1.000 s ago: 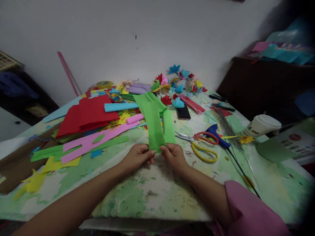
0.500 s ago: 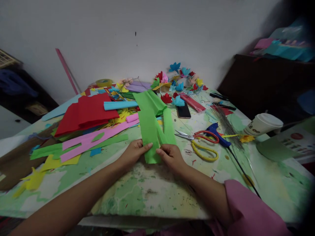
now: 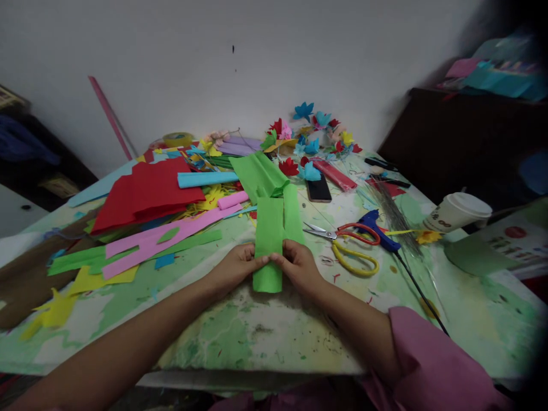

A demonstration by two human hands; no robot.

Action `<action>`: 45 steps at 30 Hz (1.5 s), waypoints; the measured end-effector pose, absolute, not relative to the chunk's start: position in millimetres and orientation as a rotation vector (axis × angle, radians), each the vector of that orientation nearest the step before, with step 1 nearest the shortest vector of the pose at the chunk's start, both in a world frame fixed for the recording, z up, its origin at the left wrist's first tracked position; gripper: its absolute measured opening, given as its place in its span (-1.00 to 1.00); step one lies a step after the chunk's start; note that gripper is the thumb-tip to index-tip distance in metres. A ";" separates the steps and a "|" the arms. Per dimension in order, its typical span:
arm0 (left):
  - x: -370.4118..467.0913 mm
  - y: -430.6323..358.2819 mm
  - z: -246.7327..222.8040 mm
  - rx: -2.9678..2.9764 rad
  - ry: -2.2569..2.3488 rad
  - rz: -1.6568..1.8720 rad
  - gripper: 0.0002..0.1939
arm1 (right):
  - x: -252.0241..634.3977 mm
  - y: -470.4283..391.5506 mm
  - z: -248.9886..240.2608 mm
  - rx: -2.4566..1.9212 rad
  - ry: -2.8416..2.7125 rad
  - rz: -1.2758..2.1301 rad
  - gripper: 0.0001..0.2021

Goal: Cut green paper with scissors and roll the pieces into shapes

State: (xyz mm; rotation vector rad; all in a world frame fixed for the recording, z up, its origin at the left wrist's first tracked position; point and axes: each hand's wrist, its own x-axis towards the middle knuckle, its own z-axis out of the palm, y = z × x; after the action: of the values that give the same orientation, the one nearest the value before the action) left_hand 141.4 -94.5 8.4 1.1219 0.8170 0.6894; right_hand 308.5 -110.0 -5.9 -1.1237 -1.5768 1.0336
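A folded strip of green paper (image 3: 269,225) stands out between my hands, its near end hanging just above the table. My left hand (image 3: 240,264) pinches its left edge, thumb on top. My right hand (image 3: 297,264) pinches the right edge, and the two thumbs nearly meet. Behind the strip lie a wider green sheet (image 3: 261,174) and another green piece (image 3: 293,214). Scissors (image 3: 357,251) with red and yellow handles rest to the right of my right hand, against a blue glue gun (image 3: 377,228).
Red paper (image 3: 148,191), pink strips (image 3: 171,237) and yellow scraps cover the table's left side. Paper flowers (image 3: 317,131) lie at the back, near a phone (image 3: 319,189). A lidded cup (image 3: 458,212), thin wires (image 3: 396,214) and a black cord are at the right.
The green strip has come together into a narrower, straighter piece, apart from the sheet behind it. My right hand has moved slightly in toward my left. The view has shifted slightly.
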 end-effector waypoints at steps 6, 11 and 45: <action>142.4 -98.9 10.8 1.161 0.809 0.575 -0.70 | 309.7 -106.0 -6.5 -1.167 -1.454 0.998 -0.72; 142.4 -101.5 12.8 1.203 0.869 0.442 -0.75 | 313.6 -103.8 -2.4 -1.158 -1.359 1.011 -0.72; 127.7 -80.2 14.8 1.006 0.926 0.944 -0.62 | 412.7 -108.5 32.8 -1.880 -2.058 -0.189 -0.67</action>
State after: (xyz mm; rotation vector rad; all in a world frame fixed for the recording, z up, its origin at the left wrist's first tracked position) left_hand 127.7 -80.2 14.8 1.0063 0.9256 0.9439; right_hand 412.7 -108.5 32.8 -1.8796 -2.0583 -0.1891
